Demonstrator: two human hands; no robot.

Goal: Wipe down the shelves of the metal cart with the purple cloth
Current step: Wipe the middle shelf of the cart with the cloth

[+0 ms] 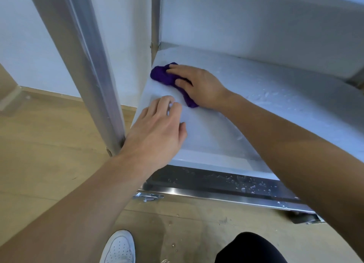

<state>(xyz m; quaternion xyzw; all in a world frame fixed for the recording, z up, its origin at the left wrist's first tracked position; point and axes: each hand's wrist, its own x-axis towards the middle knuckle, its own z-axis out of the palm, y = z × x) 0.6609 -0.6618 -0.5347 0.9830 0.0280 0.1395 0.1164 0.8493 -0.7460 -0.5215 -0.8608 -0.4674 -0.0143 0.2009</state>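
The purple cloth [163, 75] lies bunched at the far left corner of the metal cart's middle shelf [275, 105]. My right hand [197, 85] lies flat on top of the cloth, fingers straight, pressing it against the wet shelf. My left hand [157, 128] rests on the shelf's near left part, fingertips touching the surface, beside the front upright post [94, 81]. Part of the cloth is hidden under my right palm.
A lower shelf [216, 182] with water drops shows below the front rim. The upper shelf's underside [256, 16] hangs overhead. A rear post [156, 22] stands at the back corner. A white wall is at left. My white shoe [120, 247] stands on the wet wooden floor.
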